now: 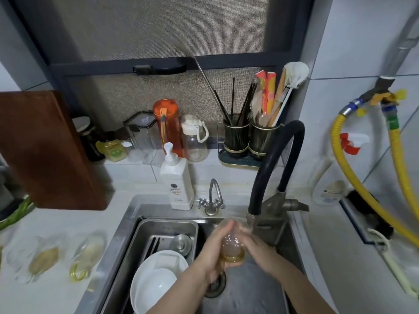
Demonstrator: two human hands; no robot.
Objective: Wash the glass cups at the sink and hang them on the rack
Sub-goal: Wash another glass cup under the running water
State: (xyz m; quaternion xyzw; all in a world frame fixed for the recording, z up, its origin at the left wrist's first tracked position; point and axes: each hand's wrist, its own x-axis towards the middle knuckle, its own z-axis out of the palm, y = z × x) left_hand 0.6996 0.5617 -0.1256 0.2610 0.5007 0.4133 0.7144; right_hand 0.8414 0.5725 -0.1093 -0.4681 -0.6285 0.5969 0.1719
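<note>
Over the steel sink (249, 288), a clear glass cup (232, 248) with a yellowish base sits between both hands, its mouth tipped up toward the black faucet spout (250, 217). My left hand (214, 248) grips the cup from the left. On the cup's right side my right hand (256, 244) wraps around it. Both hands are motion-blurred. Two more glass cups (44, 259) (87, 254) lie blurred on the white counter at the left. No rack for hanging is in sight.
A steel tray (167, 225) in the sink's left half holds a white plate and bowl (156, 284). A soap dispenser (176, 180) and small tap (212, 198) stand behind the sink. Bottles, jars and utensil holders (249, 137) line the ledge. A yellow hose (362, 193) hangs at right.
</note>
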